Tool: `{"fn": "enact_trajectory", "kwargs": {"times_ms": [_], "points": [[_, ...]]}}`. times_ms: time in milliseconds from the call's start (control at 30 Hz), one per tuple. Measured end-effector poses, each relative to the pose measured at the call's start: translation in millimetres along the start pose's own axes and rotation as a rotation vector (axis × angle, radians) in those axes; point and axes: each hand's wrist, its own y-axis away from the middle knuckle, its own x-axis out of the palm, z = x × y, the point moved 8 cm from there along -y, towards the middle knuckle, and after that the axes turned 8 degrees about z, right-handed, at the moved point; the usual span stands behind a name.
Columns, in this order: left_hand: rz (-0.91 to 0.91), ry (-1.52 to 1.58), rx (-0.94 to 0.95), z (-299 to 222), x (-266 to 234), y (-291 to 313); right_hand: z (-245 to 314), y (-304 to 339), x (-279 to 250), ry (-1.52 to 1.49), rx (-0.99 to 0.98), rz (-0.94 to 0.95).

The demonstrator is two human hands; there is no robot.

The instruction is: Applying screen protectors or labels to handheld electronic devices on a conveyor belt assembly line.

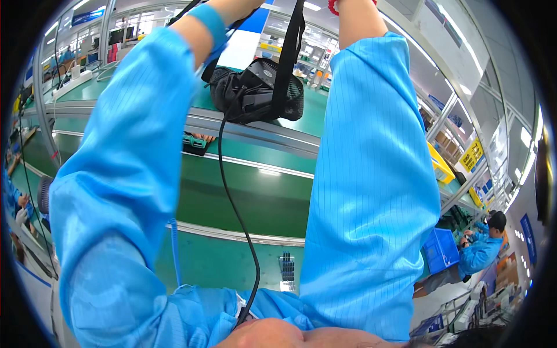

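Where the blue sleeves (371, 156) end: the left wrist (200, 43) in its teal band (209, 22) and the right wrist (360, 23) in its red bracelet (333, 7) come to the upper edge of view, well apart.
Grip: left hand and right hand lie past that edge, so I cannot tell whether either is open, closed or holding something.
Raised arms: judged by posture, the step in hand is a two-handed reach; what it bears on is out of sight.
Move between the arms: bringing either wrist inward would call for care around the black strap (290, 52) and the thin black cable (227, 180).
Black mesh bag (255, 95): between the sleeves, below both wrists, at the near edge of the far desk (87, 93); whether it rests there or hangs is unclear.
Strap: rises from the bag and leaves the view between the wrists.
Cable: drops from the bag across the near desk (209, 255) to the wearer's collar.
Below the far desk's near edge: another person's hand (203, 137) beside a green part (191, 141).
Near desk: small dark strips (287, 267) lie in from its far edge, just beside the right sleeve.
Farther right: a yellow bin (440, 165), and a blue bin (441, 249) beside a co-worker (483, 249).
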Motion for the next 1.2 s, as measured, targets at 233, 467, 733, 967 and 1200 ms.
{"fn": "enact_trajectory", "kwargs": {"times_ms": [233, 467, 733, 967, 1200], "points": [[0.008, -0.981, 0.715, -93.5, -15.7, -4.8, 45.1, 56.8, -32.3, -0.361, -0.404, -0.358], [0.427, -0.578, 0.583, -85.5, 4.4, -32.5, 64.5, 79.5, -48.4, -0.225, -0.400, -0.371], [0.115, -0.252, 0.610, -70.8, -14.1, 7.3, 13.3, 86.0, -22.1, -0.397, 0.147, -0.031], [-0.026, -0.556, 0.907, -90.5, -16.6, 33.5, 33.9, 101.8, -13.8, -1.252, 0.308, 0.227], [-0.114, -0.700, 0.995, -82.5, -18.0, 24.4, 35.8, 90.3, -9.6, -1.242, 0.071, -0.153]]}}
